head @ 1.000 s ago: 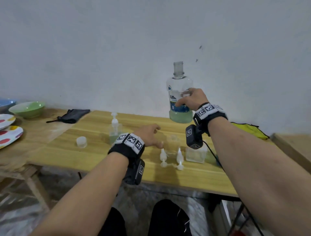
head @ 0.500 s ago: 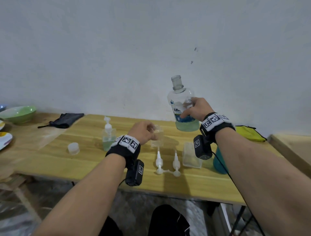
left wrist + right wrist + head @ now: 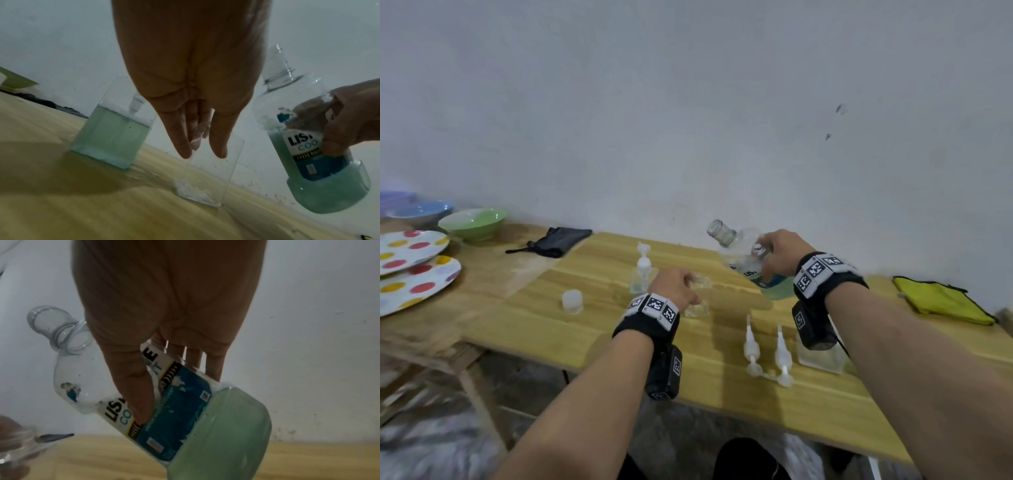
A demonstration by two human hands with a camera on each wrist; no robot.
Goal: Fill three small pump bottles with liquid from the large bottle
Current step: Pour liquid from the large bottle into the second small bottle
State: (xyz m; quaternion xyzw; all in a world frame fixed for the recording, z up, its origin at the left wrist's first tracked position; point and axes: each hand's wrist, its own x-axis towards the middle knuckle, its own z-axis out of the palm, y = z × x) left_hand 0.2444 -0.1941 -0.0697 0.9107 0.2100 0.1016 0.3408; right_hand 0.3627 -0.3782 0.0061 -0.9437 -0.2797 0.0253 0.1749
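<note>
My right hand (image 3: pixel 774 260) grips the large bottle (image 3: pixel 743 263) by its label. The bottle is uncapped and tilted left, its mouth (image 3: pixel 717 230) toward my left hand (image 3: pixel 681 291); green liquid sits in its lower part (image 3: pixel 222 426). My left hand holds a small clear empty bottle (image 3: pixel 699 298) by its top, fingers (image 3: pixel 183 146) around the rim, its base at or just above the table (image 3: pixel 534 329). A filled small bottle with its pump (image 3: pixel 642 277) stands left of it. A third small bottle (image 3: pixel 822 358) is partly hidden under my right wrist. Two pump heads (image 3: pixel 767 353) lie on the table.
A white cap (image 3: pixel 572 301) stands at the table's left. A black cloth (image 3: pixel 558 240) lies at the back and a yellow cloth (image 3: pixel 941 301) at the right. A green bowl (image 3: pixel 472 222), a blue bowl (image 3: pixel 421 210) and dotted plates (image 3: pixel 410 263) sit far left.
My left hand took hold of the small empty bottle. My right hand lowered the large bottle and tipped its mouth left toward that bottle.
</note>
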